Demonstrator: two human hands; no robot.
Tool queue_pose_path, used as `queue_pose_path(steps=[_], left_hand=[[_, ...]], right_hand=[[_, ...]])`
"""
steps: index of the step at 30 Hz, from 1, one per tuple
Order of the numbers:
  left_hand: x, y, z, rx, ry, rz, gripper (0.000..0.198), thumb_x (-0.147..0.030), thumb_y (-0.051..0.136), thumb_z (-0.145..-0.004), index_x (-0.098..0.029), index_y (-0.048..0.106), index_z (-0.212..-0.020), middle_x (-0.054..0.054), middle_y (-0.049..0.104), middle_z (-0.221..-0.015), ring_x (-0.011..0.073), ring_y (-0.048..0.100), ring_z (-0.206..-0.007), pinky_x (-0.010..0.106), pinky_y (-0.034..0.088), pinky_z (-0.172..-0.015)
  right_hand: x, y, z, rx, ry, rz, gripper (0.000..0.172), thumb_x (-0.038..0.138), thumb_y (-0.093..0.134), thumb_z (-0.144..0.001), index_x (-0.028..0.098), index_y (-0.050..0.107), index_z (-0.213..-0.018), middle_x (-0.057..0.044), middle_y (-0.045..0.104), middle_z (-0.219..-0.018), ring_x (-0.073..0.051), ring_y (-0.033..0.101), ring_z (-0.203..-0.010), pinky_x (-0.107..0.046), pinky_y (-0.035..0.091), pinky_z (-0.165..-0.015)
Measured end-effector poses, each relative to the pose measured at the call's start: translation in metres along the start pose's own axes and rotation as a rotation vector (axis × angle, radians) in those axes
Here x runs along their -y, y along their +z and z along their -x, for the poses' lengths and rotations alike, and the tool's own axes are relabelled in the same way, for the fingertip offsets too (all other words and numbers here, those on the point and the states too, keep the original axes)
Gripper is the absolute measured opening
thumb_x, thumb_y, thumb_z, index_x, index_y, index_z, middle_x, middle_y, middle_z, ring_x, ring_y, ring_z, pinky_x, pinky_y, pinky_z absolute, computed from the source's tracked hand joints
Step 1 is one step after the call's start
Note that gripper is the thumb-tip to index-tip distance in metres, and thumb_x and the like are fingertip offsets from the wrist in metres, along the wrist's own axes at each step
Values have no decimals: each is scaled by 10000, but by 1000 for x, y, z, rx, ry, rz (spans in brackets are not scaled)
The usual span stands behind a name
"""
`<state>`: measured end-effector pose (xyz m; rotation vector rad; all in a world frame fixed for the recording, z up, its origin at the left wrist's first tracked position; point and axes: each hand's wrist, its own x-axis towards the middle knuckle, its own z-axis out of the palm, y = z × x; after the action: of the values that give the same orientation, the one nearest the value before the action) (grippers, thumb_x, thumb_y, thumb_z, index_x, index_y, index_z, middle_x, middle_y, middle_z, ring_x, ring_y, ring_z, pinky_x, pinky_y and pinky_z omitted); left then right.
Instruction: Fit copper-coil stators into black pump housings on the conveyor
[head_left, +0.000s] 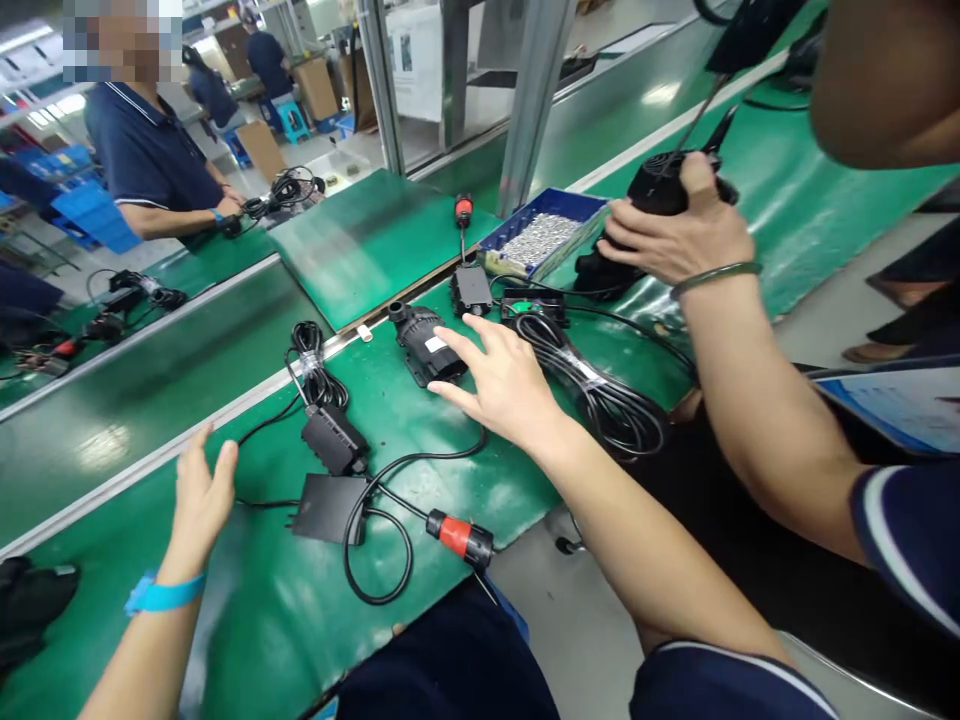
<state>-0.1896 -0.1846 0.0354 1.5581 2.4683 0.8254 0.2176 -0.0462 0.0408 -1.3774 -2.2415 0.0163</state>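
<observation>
My right hand [504, 382] reaches over the green bench with its fingers spread, close to a black pump [421, 338] with a white label. Whether its fingertips touch the pump I cannot tell. To the left, my left hand [201, 497] is held open above the bench, nothing in it. Between my hands lie a black adapter box [321, 508], a smaller finned black box [335, 437], a tied cable coil [321, 365] and a looped cable ending in a red-and-black connector [459, 537].
At the right, a co-worker's hand [686, 225] holds a black device under a tool. A blue bin [574, 205] of small metal parts, a bundled black cable [600, 385] and another black box [471, 290] lie nearby. Another person [146, 150] works across the bench.
</observation>
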Motion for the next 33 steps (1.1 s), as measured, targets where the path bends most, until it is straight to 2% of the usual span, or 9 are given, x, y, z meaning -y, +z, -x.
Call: queue_pose_path(steps=[2, 4, 7, 9, 13, 16, 23, 28, 33], left_hand=[[24, 11, 13, 86, -54, 2, 1118, -847, 318, -916, 55, 378, -1574, 311, 397, -1574, 465, 325, -1515, 639, 236, -1248], [28, 26, 16, 140, -28, 26, 1032, -801, 346, -942, -22, 347, -1618, 255, 350, -1629, 439, 244, -1562, 631, 192, -1268], [7, 46, 3, 160, 78, 94, 950, -734, 346, -982, -125, 176, -1692, 175, 297, -1680, 308, 334, -1551, 511, 242, -1286], [-16, 55, -11, 177, 141, 123, 1002, -754, 415, -947, -136, 171, -1697, 160, 295, -1684, 290, 322, -1556, 490, 224, -1293], [-51, 66, -28, 294, 223, 144, 936, -762, 563, -864, -221, 440, -1617, 117, 347, -1665, 303, 276, -1569, 493, 190, -1294], [-59, 68, -28, 372, 228, 157, 813, -747, 597, -838, -236, 619, -1470, 119, 374, -1641, 311, 316, -1543, 499, 218, -1280], [-60, 58, 4, 466, 231, 209, 787, -722, 637, -809, -198, 633, -1396, 141, 370, -1613, 306, 320, -1533, 508, 230, -1283], [-78, 69, 43, 484, 245, 243, 824, -729, 553, -893, -159, 527, -1487, 154, 207, -1698, 311, 162, -1606, 526, 229, -1290], [-112, 95, 47, 503, 329, 300, 804, -720, 538, -911, -166, 519, -1494, 154, 165, -1711, 317, 182, -1604, 507, 248, -1289]], right_hand=[[9, 11, -14, 113, -26, -13, 704, 529, 689, -953, 272, 515, -1584, -172, 357, -1636, -385, 418, -1456, -517, 446, -1145], [14, 22, -20, 188, -20, 3, 639, 416, 669, -980, 284, 515, -1586, -163, 308, -1667, -380, 470, -1415, -485, 494, -1104], [16, 32, -15, 152, 3, 75, 560, 315, 603, -999, 318, 554, -1557, -133, 305, -1678, -360, 578, -1276, -458, 558, -1004], [13, 32, -7, 76, 2, 126, 552, 317, 614, -984, 325, 580, -1535, -134, 352, -1655, -349, 619, -1198, -445, 581, -953], [-1, 23, 11, -31, 27, 229, 536, 325, 645, -956, 310, 630, -1492, -135, 441, -1599, -326, 658, -1109, -399, 605, -853], [-10, 15, 18, -43, 24, 261, 507, 327, 636, -963, 313, 648, -1470, -124, 454, -1592, -298, 672, -1085, -401, 590, -841], [2, 13, 16, -174, -113, 315, 370, 370, 668, -969, 234, 746, -1304, -119, 579, -1471, -334, 530, -1343, -575, 389, -1128], [-5, 26, 13, -106, -50, 238, 391, 278, 620, -995, 252, 715, -1374, -113, 512, -1542, -349, 496, -1356, -490, 508, -1017], [-18, 36, 10, -137, -45, 122, 399, 261, 595, -998, 230, 718, -1377, -123, 488, -1559, -342, 455, -1391, -497, 485, -1100]])
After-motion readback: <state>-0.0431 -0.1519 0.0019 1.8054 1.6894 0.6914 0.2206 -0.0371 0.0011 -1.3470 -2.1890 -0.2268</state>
